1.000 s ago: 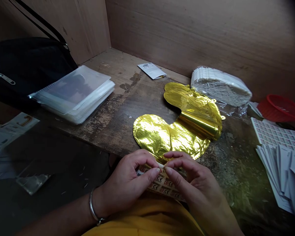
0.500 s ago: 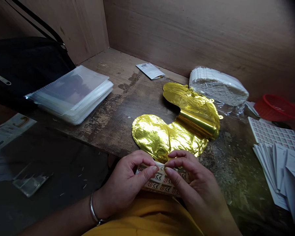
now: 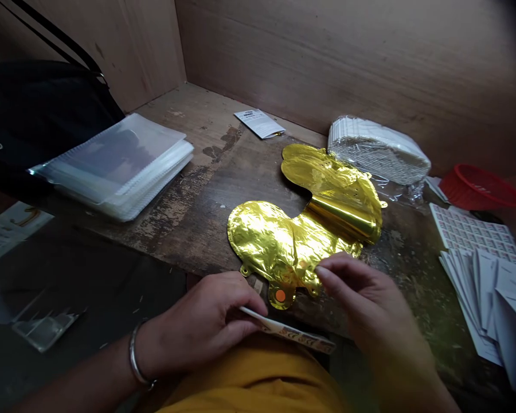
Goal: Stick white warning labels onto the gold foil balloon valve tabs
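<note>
My left grip (image 3: pixel 210 321) pinches a label sheet (image 3: pixel 293 335), best held steady; beyond my right grip (image 3: pixel 365 301), its hold unclear, lies gold foil (image 3: pixel 262 235).

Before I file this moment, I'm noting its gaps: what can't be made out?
- Sticker sheet: print unreadable in the head view; it tilts nearly edge-on, and the left hand covers one end.
- Right hand: head view; anything pinched there is too small to see, or hidden by its fingers.
- Folded leaflet: head view; text too small.
- Black bag: head view; cut off by the left edge.
</note>
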The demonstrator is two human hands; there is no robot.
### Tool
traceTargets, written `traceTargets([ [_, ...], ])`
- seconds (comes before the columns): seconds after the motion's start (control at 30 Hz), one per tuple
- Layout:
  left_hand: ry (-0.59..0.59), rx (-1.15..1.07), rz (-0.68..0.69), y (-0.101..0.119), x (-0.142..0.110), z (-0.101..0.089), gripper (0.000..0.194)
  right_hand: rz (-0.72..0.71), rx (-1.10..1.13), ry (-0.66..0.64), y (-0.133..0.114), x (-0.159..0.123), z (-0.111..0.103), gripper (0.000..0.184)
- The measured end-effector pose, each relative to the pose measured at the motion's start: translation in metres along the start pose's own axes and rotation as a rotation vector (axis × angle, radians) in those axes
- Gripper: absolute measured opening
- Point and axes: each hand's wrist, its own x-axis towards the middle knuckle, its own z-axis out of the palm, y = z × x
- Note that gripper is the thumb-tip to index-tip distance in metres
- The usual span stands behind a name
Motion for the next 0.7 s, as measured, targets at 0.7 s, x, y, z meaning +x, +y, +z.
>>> traceTargets([
  [0.7,-0.009,0.568,0.209,-0.02,0.002,0.014,0.014,0.459,0.298,-0.19,0.03,0.015,0.022,0.036],
])
